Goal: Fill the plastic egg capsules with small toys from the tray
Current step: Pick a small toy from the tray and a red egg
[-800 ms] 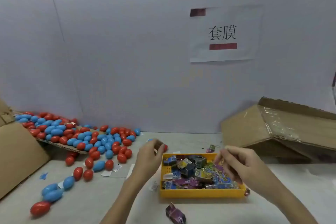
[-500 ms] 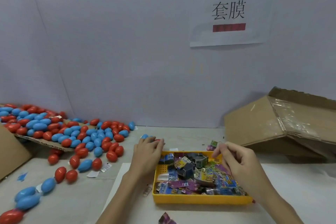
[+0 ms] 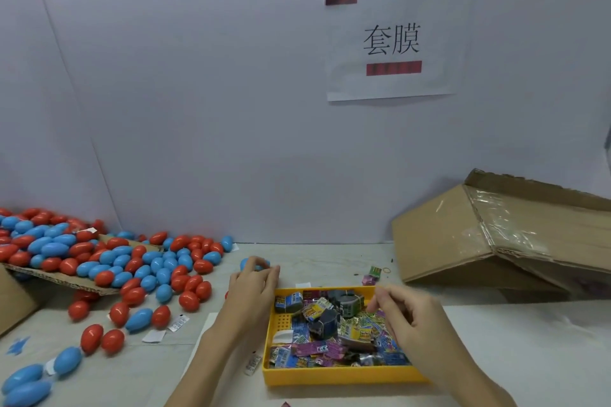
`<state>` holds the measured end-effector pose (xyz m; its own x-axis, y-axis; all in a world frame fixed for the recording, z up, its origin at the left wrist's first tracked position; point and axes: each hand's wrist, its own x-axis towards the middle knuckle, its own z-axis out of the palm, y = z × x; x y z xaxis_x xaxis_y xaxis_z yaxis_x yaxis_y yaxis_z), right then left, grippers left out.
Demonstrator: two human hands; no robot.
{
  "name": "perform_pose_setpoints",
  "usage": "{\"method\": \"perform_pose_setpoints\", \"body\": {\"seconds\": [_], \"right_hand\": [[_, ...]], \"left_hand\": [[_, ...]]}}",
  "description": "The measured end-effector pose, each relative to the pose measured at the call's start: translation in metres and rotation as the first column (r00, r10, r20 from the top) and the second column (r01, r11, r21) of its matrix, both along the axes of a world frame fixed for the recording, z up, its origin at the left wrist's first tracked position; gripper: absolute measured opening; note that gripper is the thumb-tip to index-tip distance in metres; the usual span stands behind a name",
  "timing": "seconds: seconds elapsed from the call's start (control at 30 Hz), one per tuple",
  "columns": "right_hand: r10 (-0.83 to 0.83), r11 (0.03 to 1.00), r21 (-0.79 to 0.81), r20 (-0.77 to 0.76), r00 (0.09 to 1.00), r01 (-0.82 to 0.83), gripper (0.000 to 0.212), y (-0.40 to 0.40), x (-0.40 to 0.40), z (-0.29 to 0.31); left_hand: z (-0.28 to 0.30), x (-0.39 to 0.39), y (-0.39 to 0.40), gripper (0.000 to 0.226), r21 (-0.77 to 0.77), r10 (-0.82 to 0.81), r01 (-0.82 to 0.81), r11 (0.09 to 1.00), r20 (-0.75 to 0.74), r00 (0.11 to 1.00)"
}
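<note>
A yellow tray (image 3: 334,377) full of small wrapped toys (image 3: 325,324) sits in front of me. My left hand (image 3: 253,289) is left of the tray's far corner, fingers closed on a blue egg capsule (image 3: 254,264) that shows above my fingertips, with a bit of red below the hand. My right hand (image 3: 408,320) hovers over the tray's right side, thumb and forefinger pinched together; whether a toy is between them is hidden. A big heap of red and blue egg capsules (image 3: 109,258) lies to the left.
The eggs spill off a cardboard sheet (image 3: 62,279) onto the table. A tilted cardboard box (image 3: 496,241) stands at the right. A small green and pink toy (image 3: 373,274) lies behind the tray. Paper slips (image 3: 153,335) lie near the eggs. A wall with a paper sign (image 3: 393,43) closes the back.
My view has shifted, so the tray sits lower and nearer. My left hand stays on the egg capsule by the tray corner; my right hand has moved slightly in over the toys.
</note>
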<state>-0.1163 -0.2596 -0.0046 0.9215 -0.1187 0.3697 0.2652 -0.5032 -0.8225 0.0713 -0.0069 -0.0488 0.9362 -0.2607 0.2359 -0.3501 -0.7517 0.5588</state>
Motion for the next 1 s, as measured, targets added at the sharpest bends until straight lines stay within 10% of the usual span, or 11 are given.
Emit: {"method": "perform_pose_setpoints", "body": {"seconds": [0.27, 0.53, 0.7, 1.0], "right_hand": [[-0.024, 0.985, -0.17, -0.007, 1.0, 0.022, 0.034, 0.004, -0.002, -0.001], [-0.021, 0.995, -0.09, 0.119, 0.993, 0.032, 0.021, 0.022, -0.01, 0.003], [0.033, 0.991, -0.132, 0.201, 0.979, -0.007, 0.05, 0.041, -0.014, 0.004], [-0.027, 0.988, -0.136, 0.286, 0.958, 0.069, 0.029, 0.043, -0.016, 0.007]], "left_hand": [[0.009, -0.015, 0.005, 0.035, -0.056, -0.046, 0.046, 0.997, -0.003, 0.999], [0.049, -0.108, -0.011, 0.027, -0.566, -0.252, 0.224, 0.793, 0.029, 0.967], [0.047, -0.14, -0.035, 0.029, -0.639, -0.364, 0.31, 0.704, 0.05, 0.93], [0.044, -0.149, -0.037, 0.027, -0.576, -0.388, 0.421, 0.701, 0.187, 0.902]]}}
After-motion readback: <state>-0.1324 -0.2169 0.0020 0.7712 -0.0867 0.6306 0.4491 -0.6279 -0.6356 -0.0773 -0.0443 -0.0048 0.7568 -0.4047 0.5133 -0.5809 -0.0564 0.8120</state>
